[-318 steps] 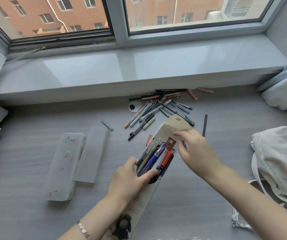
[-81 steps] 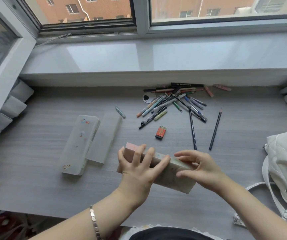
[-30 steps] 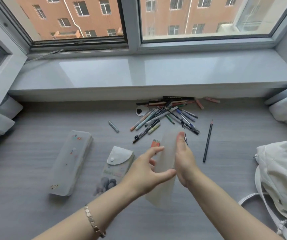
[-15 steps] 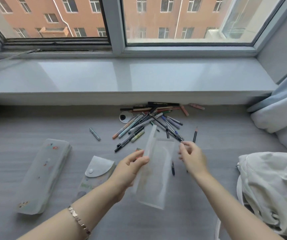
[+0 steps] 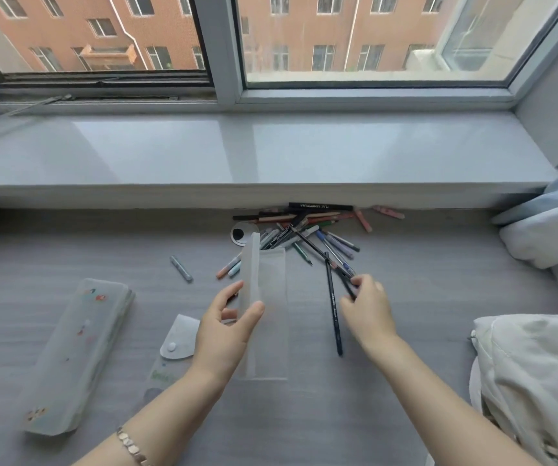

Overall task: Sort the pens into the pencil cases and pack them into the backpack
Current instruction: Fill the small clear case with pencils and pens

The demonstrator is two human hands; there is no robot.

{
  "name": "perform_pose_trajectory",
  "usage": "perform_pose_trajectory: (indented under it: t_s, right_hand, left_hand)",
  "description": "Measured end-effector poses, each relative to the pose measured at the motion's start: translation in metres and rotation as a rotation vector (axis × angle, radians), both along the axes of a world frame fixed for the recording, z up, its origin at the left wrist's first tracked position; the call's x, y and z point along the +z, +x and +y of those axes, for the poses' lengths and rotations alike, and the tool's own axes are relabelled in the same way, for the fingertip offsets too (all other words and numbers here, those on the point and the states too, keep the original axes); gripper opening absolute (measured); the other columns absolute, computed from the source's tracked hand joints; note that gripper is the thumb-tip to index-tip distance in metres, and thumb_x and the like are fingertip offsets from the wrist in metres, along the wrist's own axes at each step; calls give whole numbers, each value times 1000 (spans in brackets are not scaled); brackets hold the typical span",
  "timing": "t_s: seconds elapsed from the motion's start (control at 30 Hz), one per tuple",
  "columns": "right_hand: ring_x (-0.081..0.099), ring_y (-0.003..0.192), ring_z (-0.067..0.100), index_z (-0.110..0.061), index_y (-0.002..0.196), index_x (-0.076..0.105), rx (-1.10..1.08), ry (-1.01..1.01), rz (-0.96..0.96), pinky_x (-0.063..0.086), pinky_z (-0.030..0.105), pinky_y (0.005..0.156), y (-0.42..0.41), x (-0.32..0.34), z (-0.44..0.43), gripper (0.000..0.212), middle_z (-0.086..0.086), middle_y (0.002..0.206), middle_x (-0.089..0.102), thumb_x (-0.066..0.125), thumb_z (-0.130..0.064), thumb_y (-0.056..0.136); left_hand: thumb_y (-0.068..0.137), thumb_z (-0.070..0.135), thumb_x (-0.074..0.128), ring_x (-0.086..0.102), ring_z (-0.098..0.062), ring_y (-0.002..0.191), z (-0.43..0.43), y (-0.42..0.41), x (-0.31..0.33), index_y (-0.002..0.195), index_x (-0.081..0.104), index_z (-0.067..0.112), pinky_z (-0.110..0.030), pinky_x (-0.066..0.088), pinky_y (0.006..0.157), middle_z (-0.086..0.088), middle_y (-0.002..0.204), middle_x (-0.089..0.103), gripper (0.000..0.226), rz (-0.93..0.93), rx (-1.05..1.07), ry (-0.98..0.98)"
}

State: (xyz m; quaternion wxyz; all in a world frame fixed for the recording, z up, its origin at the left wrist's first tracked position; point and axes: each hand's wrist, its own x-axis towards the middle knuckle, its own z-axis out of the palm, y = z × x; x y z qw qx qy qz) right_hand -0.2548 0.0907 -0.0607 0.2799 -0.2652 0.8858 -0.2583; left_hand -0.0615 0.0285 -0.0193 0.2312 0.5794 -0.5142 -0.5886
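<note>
Grey desk (image 5: 69, 250) | left hand (image 5: 225, 326) grips translucent case (image 5: 267, 297) | right hand (image 5: 366, 306) pinches black pencil (image 5: 333, 307) beside it

backpack (image 5: 536, 381) cropped right, pen lettering unreadable

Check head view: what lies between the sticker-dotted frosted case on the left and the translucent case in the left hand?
The snap-flap pouch lies flat on the table between the sticker-dotted case and the translucent case, partly hidden by the left hand.
</note>
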Motion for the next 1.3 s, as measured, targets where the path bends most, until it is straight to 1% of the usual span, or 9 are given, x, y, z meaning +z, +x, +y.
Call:
perform_pose_trajectory:
  t_s: [0.13,0.27,0.5,0.63,0.73,0.87,0.97,1.1,1.3]
  right_hand:
    - [53,111,32,-6,117,45,200,207,151,43,37,85,23,-10,-4,31,13,122,54,51,-17,88]
    - [56,101,33,-5,103,50,223,295,99,43,35,78,30,-5,-2,20,15,109,59,45,-15,86]
    - [43,60,20,-13,70,47,286,-63,-269,31,30,54,54,49,-4,21,2,65,47,36,-11,88]
    - [47,79,24,-12,75,41,342,4,-266,39,31,67,77,49,-21,15,17,93,54,36,-3,86]
    - [48,96,26,-8,90,50,318,-36,-230,39,29,74,81,53,-27,18,18,107,50,35,1,88]
    - [55,114,24,-5,117,60,318,-164,-60,39,27,98,66,56,-38,35,13,121,61,42,-1,87]
    - [53,111,27,-6,115,60,208,-229,174,37,31,94,29,42,-65,32,14,117,59,44,-3,87]
    - [44,115,33,-4,119,46,308,129,365,38,39,92,-5,5,-93,29,16,122,52,46,-12,91]
    - [49,115,35,1,114,48,362,207,281,42,39,90,3,-18,-108,32,20,121,51,49,-22,93]
  left_hand:
    - [75,30,74,59,-23,95,3,3,-4,109,53,38,-14,40,66,-20,112,58,41,-42,-13,9]
    - [58,45,65,60,-25,100,2,8,-6,104,51,44,-24,42,75,-18,111,60,49,-54,12,12]
    - [80,35,68,61,-23,91,16,1,-10,118,51,33,-28,46,75,-14,101,60,42,-32,-11,77]
    - [86,27,61,55,-19,92,29,-9,-6,123,48,32,-29,42,82,-16,109,56,40,-10,-31,41]
    - [88,27,58,54,-15,86,27,-12,-4,127,46,29,-23,42,73,-14,105,56,41,1,-8,21]
    - [88,25,58,56,-11,82,14,-11,-5,127,45,27,-8,42,62,-12,105,58,41,-10,15,-8]
    - [88,22,58,52,-1,82,2,-9,-5,127,44,23,0,39,58,2,96,58,41,-3,40,-40]
    - [89,18,58,52,-4,85,-11,-6,-8,118,45,29,-3,42,60,-4,118,60,33,-1,54,-59]
    - [89,20,57,54,-8,90,-20,0,-9,116,43,32,-3,43,62,-11,134,50,33,0,62,-57]
